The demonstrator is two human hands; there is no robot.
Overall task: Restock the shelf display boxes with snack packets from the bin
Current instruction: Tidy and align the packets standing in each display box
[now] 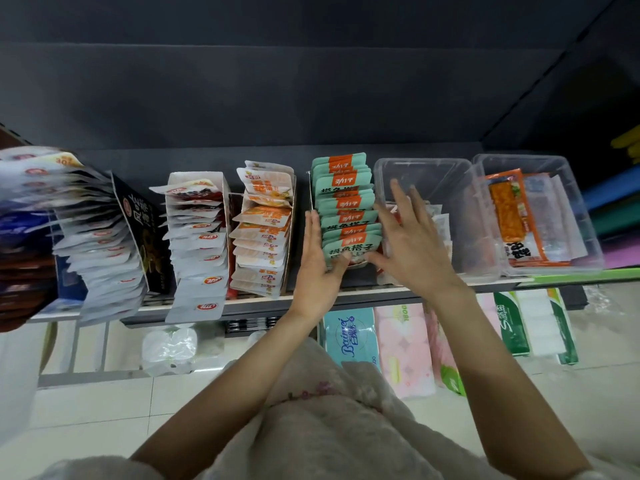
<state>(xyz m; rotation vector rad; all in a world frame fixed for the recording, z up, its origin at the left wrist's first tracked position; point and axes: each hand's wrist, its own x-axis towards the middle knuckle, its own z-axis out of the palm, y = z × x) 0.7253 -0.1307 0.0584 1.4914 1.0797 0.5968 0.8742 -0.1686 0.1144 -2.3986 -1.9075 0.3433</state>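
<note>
On the shelf [311, 299], at about 12 o'clock from the person, the teal-and-orange snack packets [346, 216] stand in their display box. The left hand [317, 258] and right hand [412, 244] flank the row, fingers straight, gripping nothing. Squeeze evenly from both sides, squaring packets upright without toppling them toward the clear bin [460, 216] at 1 o'clock.

Bare forearms; fuzzy cream garment [346, 427]; small floral embroidery [311, 393].
</note>
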